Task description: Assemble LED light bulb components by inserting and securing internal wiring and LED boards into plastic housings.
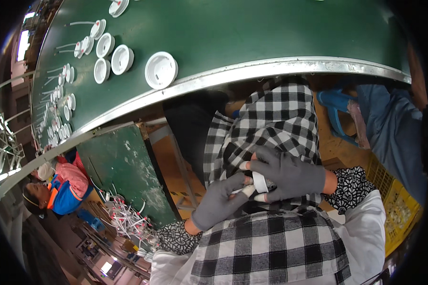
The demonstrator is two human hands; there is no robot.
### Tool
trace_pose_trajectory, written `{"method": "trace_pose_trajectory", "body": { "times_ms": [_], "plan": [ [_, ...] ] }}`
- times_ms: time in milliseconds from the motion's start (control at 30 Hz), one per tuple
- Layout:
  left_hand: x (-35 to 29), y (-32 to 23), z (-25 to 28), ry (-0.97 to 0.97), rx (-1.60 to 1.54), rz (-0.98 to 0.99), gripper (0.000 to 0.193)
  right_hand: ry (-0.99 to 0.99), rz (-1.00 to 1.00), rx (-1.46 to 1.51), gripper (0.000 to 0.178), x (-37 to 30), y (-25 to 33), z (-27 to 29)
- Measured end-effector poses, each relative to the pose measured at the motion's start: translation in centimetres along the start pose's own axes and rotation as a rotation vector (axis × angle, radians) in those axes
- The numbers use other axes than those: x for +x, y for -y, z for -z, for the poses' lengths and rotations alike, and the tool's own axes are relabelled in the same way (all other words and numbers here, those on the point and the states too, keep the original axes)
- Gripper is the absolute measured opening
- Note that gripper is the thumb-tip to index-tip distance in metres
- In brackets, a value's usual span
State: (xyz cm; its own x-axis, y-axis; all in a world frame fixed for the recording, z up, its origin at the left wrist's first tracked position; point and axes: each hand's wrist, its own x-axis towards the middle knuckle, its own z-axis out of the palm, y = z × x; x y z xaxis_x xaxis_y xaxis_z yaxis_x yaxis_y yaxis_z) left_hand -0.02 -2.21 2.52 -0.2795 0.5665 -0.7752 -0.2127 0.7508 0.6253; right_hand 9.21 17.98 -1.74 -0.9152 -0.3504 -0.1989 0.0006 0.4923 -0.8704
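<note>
Above my lap, both hands close around a small white plastic part with a rounded rim; fingers cover much of it. My left hand, in a grey glove with bare or taped fingertips, pinches its near left side. From the right, my right hand, gloved alike, curls its fingers over the top and underside of the same part. A black-and-white checked cloth lies over my legs beneath the hands.
Ahead runs a green belt with a metal edge; white round cups sit on its left. Wired white parts are heaped beside a green board. A co-worker is at far left. Right: yellow crate, blue stool.
</note>
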Motion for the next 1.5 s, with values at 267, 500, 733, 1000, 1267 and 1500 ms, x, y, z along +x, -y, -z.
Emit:
{"method": "trace_pose_trajectory", "body": {
  "times_ms": [267,500,733,1000,1267,1500],
  "plan": [
    [1.8,4.6,-1.7,0.05,-0.128,-0.334,0.021,0.008,-0.026,0.441,0.069,-1.6,-4.0,-4.0],
    [1.9,4.1,-1.4,0.157,-0.051,-0.351,0.018,-0.028,-0.007,0.512,0.064,-2.0,-4.0,-4.3],
    [3.0,4.5,-0.8,0.305,-0.025,-0.23,0.02,-0.001,-0.029,0.553,0.062,-1.8,-4.7,-4.1],
    [3.2,2.9,-0.6,0.256,-0.117,-0.23,0.022,-0.122,-0.001,0.772,0.071,-1.9,-5.9,-5.3],
    [2.9,2.7,-0.7,0.249,-0.165,-0.242,0.023,-0.16,0.047,0.79,0.067,-1.6,-5.4,-4.5],
    [3.2,3.5,-0.7,0.222,0.063,-0.382,0.019,-0.024,0.088,0.711,0.064,-1.2,-5.6,-3.9]
  ]
}}
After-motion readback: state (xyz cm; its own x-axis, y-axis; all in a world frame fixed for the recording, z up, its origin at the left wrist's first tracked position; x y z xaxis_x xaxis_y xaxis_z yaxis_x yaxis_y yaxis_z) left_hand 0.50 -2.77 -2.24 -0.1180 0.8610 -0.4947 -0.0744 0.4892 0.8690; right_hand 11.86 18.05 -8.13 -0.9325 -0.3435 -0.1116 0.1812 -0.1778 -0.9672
